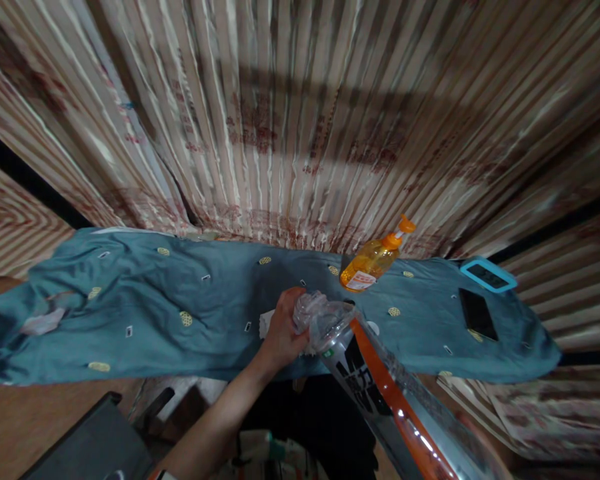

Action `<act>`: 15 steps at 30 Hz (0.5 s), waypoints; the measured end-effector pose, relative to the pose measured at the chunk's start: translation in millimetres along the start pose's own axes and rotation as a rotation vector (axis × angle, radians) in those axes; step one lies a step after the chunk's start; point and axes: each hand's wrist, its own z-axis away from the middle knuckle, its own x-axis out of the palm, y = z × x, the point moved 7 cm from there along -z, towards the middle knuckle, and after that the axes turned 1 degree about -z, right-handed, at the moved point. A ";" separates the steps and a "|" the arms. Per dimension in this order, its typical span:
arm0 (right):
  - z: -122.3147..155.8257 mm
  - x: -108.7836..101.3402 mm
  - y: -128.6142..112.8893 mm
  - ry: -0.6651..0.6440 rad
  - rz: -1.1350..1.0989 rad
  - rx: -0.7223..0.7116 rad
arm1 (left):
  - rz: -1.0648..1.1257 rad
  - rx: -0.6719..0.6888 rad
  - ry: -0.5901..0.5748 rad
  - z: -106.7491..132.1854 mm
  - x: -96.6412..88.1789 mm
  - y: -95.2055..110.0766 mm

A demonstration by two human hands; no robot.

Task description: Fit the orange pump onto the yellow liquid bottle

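My left hand [284,328] is closed around crumpled clear plastic [310,312] over the middle of the cloth. That plastic meets the upper end of a long, shiny silver package [380,393] with an orange band and large black lettering. The package slants down to the lower right, close to the camera. At its lower right side my right hand [477,437] shows only as a blurred patch, and its fingers cannot be made out. A whitish piece with a jagged edge [265,323] lies beneath my left hand, mostly covered.
An orange pump bottle [367,267] stands on the teal patterned cloth [220,287] behind the package. To the right are a black phone [478,313] and a blue-framed device [489,274]. Striped curtains [290,133] hang behind. A dark grey object [90,443] is at lower left.
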 end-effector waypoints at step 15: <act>45.6 22.2 73.4 -0.032 -0.028 0.238 | 0.011 -0.021 -0.019 -0.4 -0.8 -0.3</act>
